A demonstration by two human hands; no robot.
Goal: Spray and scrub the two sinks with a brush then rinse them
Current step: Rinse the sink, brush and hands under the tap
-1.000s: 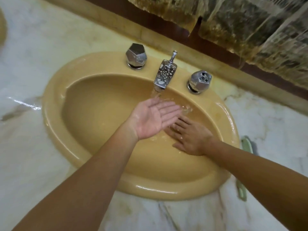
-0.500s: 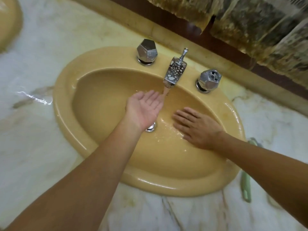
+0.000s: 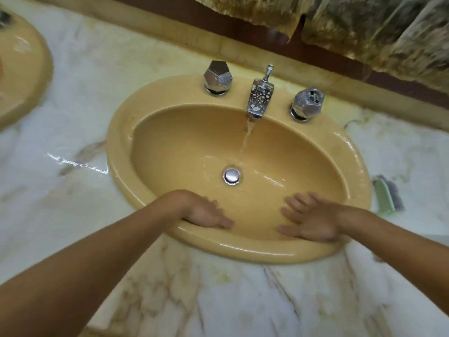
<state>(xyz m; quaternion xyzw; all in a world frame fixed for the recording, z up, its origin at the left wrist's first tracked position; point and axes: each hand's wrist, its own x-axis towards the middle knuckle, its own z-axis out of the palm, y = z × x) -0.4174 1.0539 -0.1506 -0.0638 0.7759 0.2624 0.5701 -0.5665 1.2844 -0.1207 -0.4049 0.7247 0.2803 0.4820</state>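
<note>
Sink (image 3: 170, 113): yellow oval set in marble bench (image 3: 218, 300), long axis left-right. Left hand (image 3: 206, 212) and right hand (image 3: 311, 220) flat on near inner wall, grip open, holding nothing. Beyond: drain (image 3: 232, 175), running spout (image 3: 258, 98). No legible markings.

Oval mustard-yellow ceramic sink (image 3: 170, 98); white marble countertop (image 3: 73, 88), tan and grey veining; chrome spout (image 3: 259, 98), white-spotted; pale green brush (image 3: 384, 198).

Open basin (image 3: 170, 152) between hands (image 3: 206, 211) (image 3: 313, 220) and spout (image 3: 258, 98); blocked only by falling water (image 3: 246, 139) and drain stopper (image 3: 232, 175). Knobs (image 3: 218, 77) (image 3: 307, 103) flanked the spout.
</note>
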